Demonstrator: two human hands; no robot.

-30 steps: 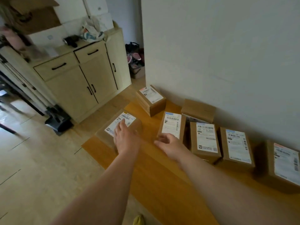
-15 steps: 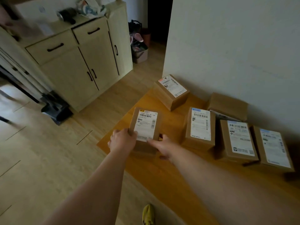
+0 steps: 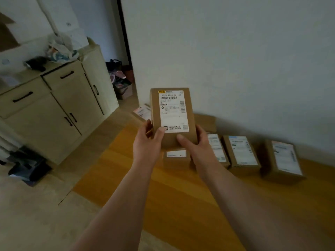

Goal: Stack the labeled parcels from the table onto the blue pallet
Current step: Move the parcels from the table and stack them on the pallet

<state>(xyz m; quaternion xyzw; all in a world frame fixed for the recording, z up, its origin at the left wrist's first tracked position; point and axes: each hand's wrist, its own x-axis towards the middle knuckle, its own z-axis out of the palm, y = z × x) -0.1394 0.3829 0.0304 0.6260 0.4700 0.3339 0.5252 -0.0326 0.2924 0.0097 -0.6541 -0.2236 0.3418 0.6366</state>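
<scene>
A brown cardboard parcel (image 3: 172,113) with a white shipping label is lifted above the wooden table (image 3: 126,169), its label facing me. My left hand (image 3: 146,144) grips its lower left edge, thumb on the front. My right hand (image 3: 195,144) grips its lower right edge, thumb on the front too. Several other labeled parcels lie on the table along the wall: one (image 3: 176,158) right below the held parcel, one (image 3: 241,153) to the right, another (image 3: 284,160) at the far right. No blue pallet is in view.
A cream cabinet (image 3: 63,104) with black handles stands at the left, clutter on top. A dark object (image 3: 27,167) lies on the floor beside it. A doorway with shoes (image 3: 119,78) opens behind. The white wall (image 3: 235,60) runs along the table's far side.
Both hands closed on the parcel at the table's left corner and lifted it up off the table, label toward me. The view tilted upward.
</scene>
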